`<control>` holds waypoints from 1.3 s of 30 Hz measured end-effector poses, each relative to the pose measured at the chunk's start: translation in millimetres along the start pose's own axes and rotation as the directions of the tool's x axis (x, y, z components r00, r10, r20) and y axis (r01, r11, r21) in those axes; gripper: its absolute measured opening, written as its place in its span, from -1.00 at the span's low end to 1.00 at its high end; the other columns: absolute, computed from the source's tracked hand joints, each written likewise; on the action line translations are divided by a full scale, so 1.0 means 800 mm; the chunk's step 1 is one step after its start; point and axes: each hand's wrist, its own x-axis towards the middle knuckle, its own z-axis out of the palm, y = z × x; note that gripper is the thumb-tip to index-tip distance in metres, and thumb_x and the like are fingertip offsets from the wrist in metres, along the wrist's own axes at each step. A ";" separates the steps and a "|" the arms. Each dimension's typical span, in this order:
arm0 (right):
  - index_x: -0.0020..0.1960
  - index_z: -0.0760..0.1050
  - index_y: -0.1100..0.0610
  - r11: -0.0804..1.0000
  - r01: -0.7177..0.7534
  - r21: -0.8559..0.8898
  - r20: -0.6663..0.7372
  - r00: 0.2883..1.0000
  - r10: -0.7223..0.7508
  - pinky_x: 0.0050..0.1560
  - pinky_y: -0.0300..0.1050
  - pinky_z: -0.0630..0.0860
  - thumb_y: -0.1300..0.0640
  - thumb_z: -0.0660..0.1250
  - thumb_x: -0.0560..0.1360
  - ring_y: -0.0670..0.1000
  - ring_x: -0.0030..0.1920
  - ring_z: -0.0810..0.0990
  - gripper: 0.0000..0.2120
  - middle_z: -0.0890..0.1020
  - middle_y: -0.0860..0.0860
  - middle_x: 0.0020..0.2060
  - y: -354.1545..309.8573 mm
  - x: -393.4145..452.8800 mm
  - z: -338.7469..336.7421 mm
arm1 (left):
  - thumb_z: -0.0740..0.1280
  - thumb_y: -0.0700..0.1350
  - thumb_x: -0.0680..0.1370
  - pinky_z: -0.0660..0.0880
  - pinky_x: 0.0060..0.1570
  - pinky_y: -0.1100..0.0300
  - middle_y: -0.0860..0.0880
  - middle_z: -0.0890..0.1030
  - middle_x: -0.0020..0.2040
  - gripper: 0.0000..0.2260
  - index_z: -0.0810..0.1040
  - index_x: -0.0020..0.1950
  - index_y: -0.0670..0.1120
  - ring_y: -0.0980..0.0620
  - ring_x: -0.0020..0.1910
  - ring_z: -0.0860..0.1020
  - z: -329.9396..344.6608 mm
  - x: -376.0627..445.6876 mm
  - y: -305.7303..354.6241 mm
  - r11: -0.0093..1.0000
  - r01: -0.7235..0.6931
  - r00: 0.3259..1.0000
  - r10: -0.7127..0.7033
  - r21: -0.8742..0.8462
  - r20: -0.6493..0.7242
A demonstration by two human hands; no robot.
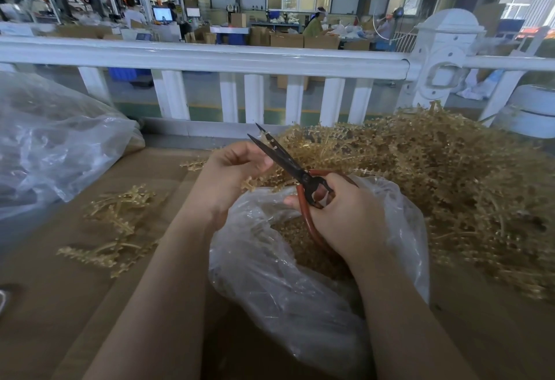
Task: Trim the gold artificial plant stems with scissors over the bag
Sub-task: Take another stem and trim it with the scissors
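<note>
1. Gold artificial plant stems (435,175) lie in a large loose heap on the right side of the brown bench (54,274), reaching back to the white railing (210,60).
2. A big clear plastic bag (54,145) sits bulging at the left of the bench, just in front of the railing.
3. A smaller clear plastic bag (270,274) stands open in the middle, directly under both hands, with gold cuttings visible inside it.
4. A few trimmed stems (120,223) lie scattered flat on the bench to the left of the open bag, apart from the heap.
5. The right hand (345,217) has its grip clenched around the red handles of the scissors (288,163), thumb through one loop; the dark blades point up and to the left and stand slightly parted.
6. The left hand (234,172) is curled, its grip pinching one gold stem (249,184) whose end shows just below the fingers, above the bag's mouth; its fingertips are just beside the blades.
7. One small piece of stem (267,136) sits between the blade tips.
</note>
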 end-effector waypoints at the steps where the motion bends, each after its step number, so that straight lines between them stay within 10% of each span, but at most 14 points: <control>1: -0.26 0.45 -0.08 1.000 0.007 -0.007 0.003 1.000 -0.007 -0.35 -0.21 0.47 -0.50 0.29 0.34 -0.19 -0.35 0.48 -0.53 0.50 -0.19 -0.42 0.000 0.000 0.000 | 0.38 -0.35 0.51 0.53 -0.24 0.35 -0.01 0.71 -0.17 -0.87 0.62 -0.01 -0.16 0.13 -0.20 0.64 0.003 -0.001 0.001 1.000 -0.018 1.000 0.017 -0.018 -0.016; 26: -0.20 0.54 -0.01 0.998 -0.051 0.040 0.012 0.999 0.050 -0.29 -0.18 0.56 -0.51 0.31 0.30 -0.21 -0.31 0.53 -0.45 0.55 -0.18 -0.39 0.006 0.000 0.004 | 0.40 -0.31 0.52 0.55 -0.03 0.16 -0.08 0.72 -0.11 -0.83 0.51 0.09 -0.29 -0.01 -0.10 0.64 0.016 0.001 -0.008 0.986 -0.120 0.992 0.115 -0.118 -0.055; 30: -0.24 0.50 -0.06 0.999 -0.038 0.027 0.019 0.999 0.037 -0.32 -0.18 0.54 -0.53 0.27 0.30 -0.20 -0.33 0.53 -0.48 0.54 -0.16 -0.41 0.008 0.001 0.001 | 0.46 -0.17 0.46 0.51 -0.16 0.16 -0.17 0.63 -0.13 -0.92 0.68 -0.16 0.01 -0.09 -0.18 0.52 0.005 -0.003 -0.005 0.992 -0.111 0.993 0.108 -0.055 -0.058; 39: -0.20 0.46 -0.10 0.999 0.024 0.023 0.035 0.999 -0.025 -0.34 -0.28 0.42 -0.42 0.40 0.36 -0.20 -0.34 0.48 -0.60 0.51 -0.20 -0.39 0.004 0.001 -0.002 | 0.32 -0.41 0.51 0.39 -0.40 0.36 -0.12 0.48 -0.39 -0.85 0.59 -0.21 -0.23 0.13 -0.45 0.39 0.012 -0.001 -0.007 0.983 -0.185 0.979 0.184 -0.009 -0.086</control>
